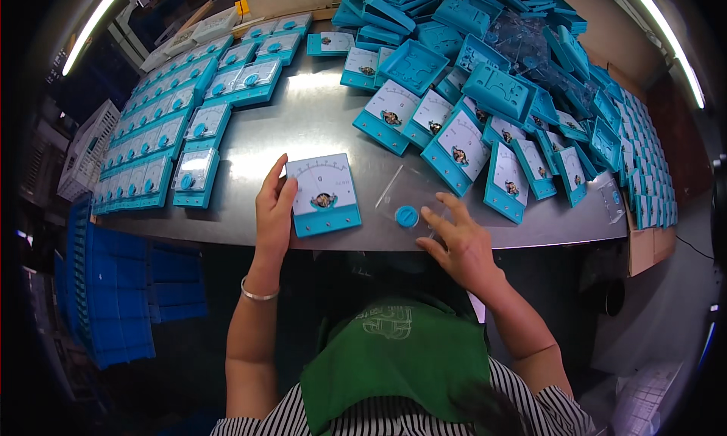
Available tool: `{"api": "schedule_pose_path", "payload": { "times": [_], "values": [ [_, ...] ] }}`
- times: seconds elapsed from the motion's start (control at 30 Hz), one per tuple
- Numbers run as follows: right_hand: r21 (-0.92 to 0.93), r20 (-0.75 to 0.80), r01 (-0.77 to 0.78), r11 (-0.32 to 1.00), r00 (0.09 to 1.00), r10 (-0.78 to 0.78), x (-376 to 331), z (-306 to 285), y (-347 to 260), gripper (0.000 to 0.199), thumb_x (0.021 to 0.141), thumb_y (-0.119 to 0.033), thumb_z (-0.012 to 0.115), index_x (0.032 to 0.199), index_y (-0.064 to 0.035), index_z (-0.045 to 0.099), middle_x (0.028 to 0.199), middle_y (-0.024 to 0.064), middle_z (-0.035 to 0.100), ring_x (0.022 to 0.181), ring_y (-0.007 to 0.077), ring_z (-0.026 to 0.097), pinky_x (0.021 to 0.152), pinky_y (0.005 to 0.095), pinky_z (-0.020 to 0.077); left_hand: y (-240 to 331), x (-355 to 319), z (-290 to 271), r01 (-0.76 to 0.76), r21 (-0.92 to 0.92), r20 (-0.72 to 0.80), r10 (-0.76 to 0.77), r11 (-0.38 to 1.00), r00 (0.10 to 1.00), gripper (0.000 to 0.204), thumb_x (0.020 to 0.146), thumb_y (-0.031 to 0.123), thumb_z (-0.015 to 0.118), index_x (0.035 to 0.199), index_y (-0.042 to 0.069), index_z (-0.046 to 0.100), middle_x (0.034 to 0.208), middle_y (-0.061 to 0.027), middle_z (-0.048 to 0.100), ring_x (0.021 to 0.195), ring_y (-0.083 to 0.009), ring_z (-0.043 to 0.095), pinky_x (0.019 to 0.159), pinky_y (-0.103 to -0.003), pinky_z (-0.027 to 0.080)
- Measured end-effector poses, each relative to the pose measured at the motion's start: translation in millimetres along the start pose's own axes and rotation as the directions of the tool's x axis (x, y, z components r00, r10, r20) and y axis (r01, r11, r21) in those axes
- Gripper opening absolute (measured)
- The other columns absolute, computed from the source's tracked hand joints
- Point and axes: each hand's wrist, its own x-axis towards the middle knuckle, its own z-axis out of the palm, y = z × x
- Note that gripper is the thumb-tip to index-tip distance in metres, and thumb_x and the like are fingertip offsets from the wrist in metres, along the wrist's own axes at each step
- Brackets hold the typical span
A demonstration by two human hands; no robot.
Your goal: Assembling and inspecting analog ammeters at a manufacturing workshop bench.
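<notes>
The left hand [273, 203] had the blue-and-white meter [324, 194] by its side; the right hand [463, 240] was right at a clear cover [395, 196]!

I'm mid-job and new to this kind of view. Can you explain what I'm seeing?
There's no robot here: these are a person's bare hands, seen from a fisheye camera worn on the head, looking down. Straight edges bend near the rim. On the metal table, covered meters with blue knobs stand in rows at left; blue housings and uncovered meters pile up at right. The left hand is at the left edge of one white-faced meter; the right hand's fingers are at a clear cover.
</notes>
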Motion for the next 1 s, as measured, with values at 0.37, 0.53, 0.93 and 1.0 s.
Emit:
{"api": "schedule_pose_path", "payload": {
  "times": [0.37,0.53,0.93,1.0],
  "values": [
    [0.162,0.270,-0.031,0.986,0.963,-0.014,11.4,-16.3,6.6,0.080,0.064,-0.019,0.081,0.136,-0.0160,0.044,0.143,0.0173,0.034,0.088,0.0352,0.062,0.072,0.0405,0.0524,18.1,-38.0,7.1,-0.397,0.449,-0.051,0.467,0.800,0.883,0.038,0.086,0.004,0.057,0.123,0.002,0.052,0.121,-0.0132,0.052,0.098,-0.0183,0.052,0.076,-0.026,0.046],
    [0.192,0.352,-0.036,0.981,0.935,-0.035,16.7,-22.3,1.6,0.085,0.062,-0.018,0.082,0.137,-0.0128,0.042,0.138,0.0167,0.038,0.090,0.0347,0.062,0.072,0.0406,0.0525,11.5,-87.8,31.9,-0.369,0.309,0.120,0.349,0.877,0.929,0.019,0.080,-0.004,0.061,0.100,-0.001,0.060,0.101,-0.0112,0.060,0.077,-0.0166,0.057,0.067,-0.026,0.048],
    [0.135,0.248,0.153,0.979,0.951,-0.183,-11.5,-28.0,-21.5,0.080,0.063,-0.023,0.081,0.135,-0.0114,0.046,0.134,0.0138,0.042,0.079,0.0260,0.063,0.063,0.0354,0.0527,11.8,-91.2,64.3,0.405,-0.178,0.311,-0.339,0.897,0.888,0.011,0.088,0.010,0.056,0.089,-0.001,0.058,0.071,-0.0045,0.060,0.056,-0.0076,0.055,0.050,-0.019,0.044],
    [0.108,0.190,0.203,0.973,0.957,-0.220,-14.5,-25.3,-22.6,0.081,0.064,-0.024,0.080,0.135,-0.0106,0.046,0.134,0.0146,0.041,0.076,0.0264,0.063,0.061,0.0348,0.0526,11.5,-91.0,67.8,0.401,-0.166,0.289,-0.344,0.901,0.893,0.010,0.088,0.010,0.056,0.085,0.000,0.057,0.069,-0.0036,0.059,0.053,-0.0064,0.054,0.048,-0.019,0.042]
  ]
}}
